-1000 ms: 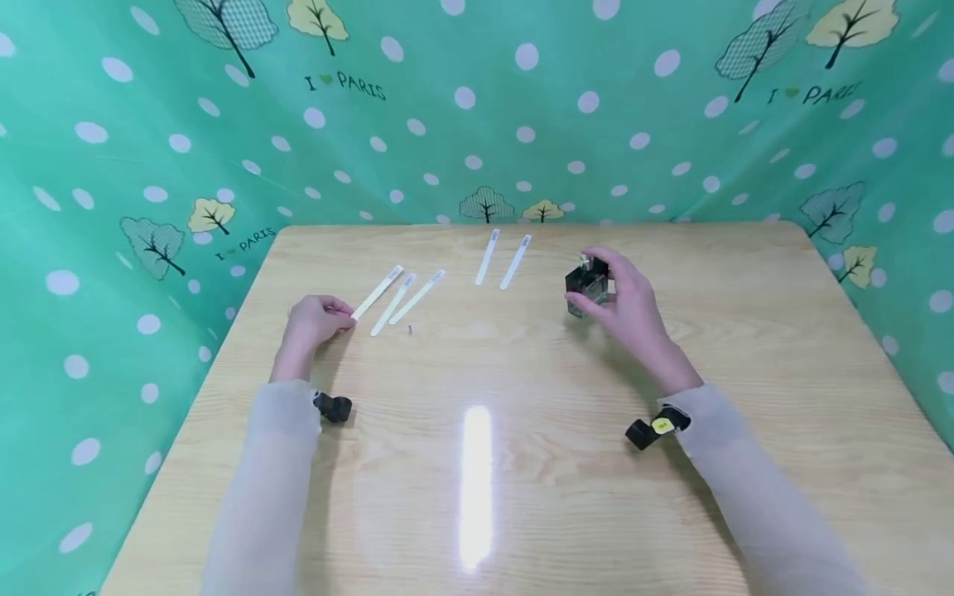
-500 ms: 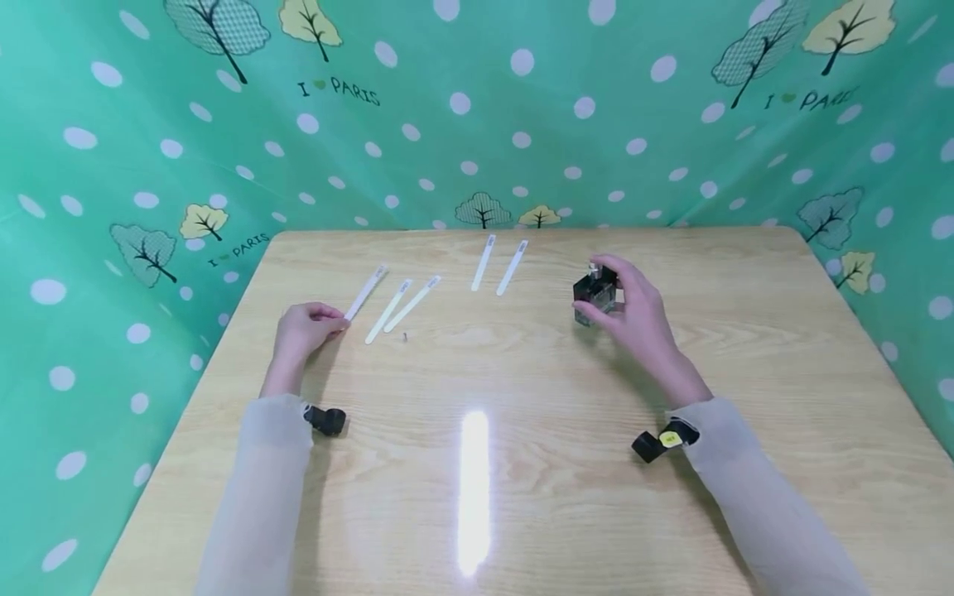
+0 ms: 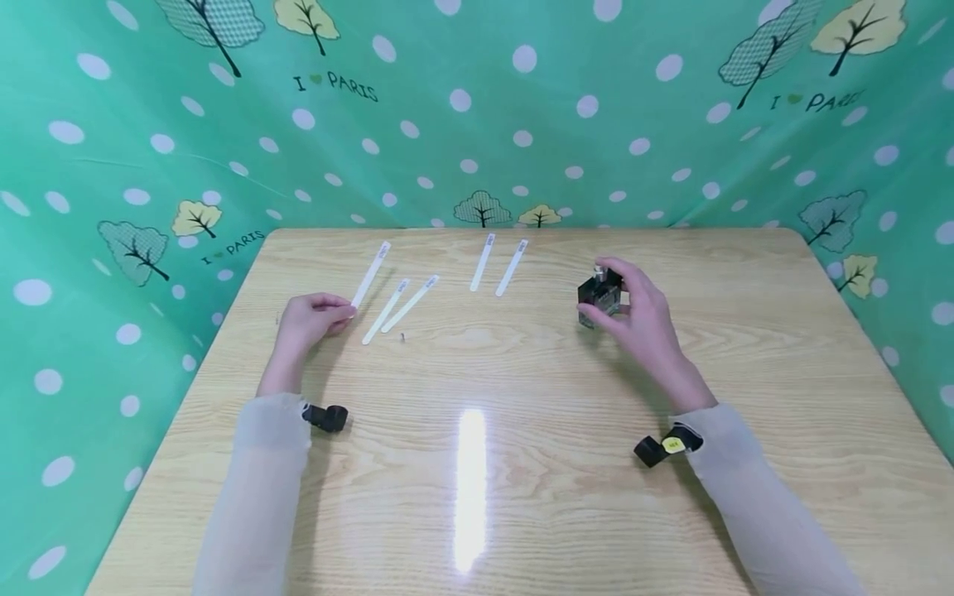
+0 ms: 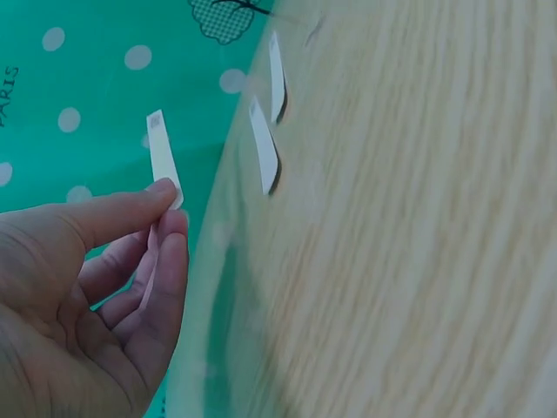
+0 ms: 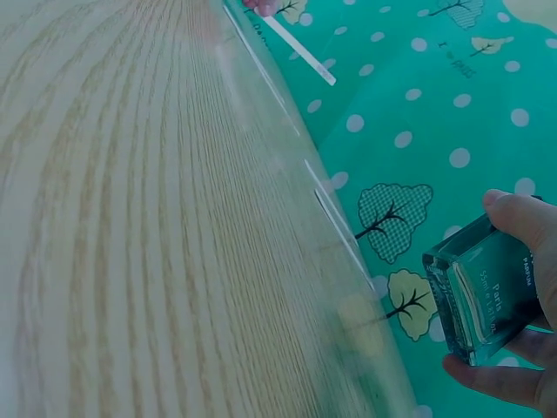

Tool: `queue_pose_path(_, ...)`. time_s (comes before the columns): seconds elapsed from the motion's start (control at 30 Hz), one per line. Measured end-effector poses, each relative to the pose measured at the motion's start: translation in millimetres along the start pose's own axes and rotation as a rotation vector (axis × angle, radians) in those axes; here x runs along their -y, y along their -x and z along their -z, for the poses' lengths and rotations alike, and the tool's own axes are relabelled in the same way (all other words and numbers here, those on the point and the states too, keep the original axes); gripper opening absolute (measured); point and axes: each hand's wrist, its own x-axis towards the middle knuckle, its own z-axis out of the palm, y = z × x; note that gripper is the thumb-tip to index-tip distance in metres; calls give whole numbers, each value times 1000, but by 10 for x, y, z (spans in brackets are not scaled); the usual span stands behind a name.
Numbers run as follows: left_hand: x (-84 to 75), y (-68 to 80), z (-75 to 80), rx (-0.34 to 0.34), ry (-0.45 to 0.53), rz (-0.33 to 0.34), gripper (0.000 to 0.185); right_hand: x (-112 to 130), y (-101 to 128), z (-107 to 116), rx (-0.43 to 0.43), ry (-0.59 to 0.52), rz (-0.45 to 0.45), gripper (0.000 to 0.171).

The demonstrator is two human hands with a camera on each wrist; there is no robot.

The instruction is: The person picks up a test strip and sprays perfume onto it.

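Between thumb and fingers, my left hand (image 3: 307, 324) pinches the near end of a white perfume test strip (image 3: 370, 275). In the left wrist view this strip (image 4: 160, 144) slants upward, raised off the table. Two more test strips, including one strip (image 3: 410, 304), lie on the table just right of that hand. My right hand (image 3: 647, 327) grips a dark glass perfume bottle (image 3: 594, 293), its metal sprayer uncovered at the top. "Paris" is legible on the bottle (image 5: 487, 292) in the right wrist view. The bottle is held above the table, its sides between thumb and fingers.
Two further test strips, one of them a strip (image 3: 483, 261), lie near the back edge of the wooden table (image 3: 551, 463). A tiny dark bit (image 3: 402, 337) sits below the left pair. A green dotted cloth (image 3: 417, 99) hangs behind.
The strip in my left hand has swung upward, its far end moving away from the strips on the table. My right hand has shifted slightly right with the perfume bottle.
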Motion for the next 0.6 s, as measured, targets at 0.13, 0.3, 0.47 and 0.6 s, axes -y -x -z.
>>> queue_pose_path(0.13,-71,25,-29,20,20,-14,39,1,14,-14,-2,-5,-1,69)
queue_pose_path(0.3,-149,71,-62,34,24,-39,40,20,6,-30,17,-5,-8,68)
queue_pose_path(0.47,-182,95,-97,55,28,-39,41,31,1,-48,37,-9,-22,68)
queue_pose_path(0.6,-188,94,-123,57,14,-38,40,32,-1,-69,45,-8,-16,68)
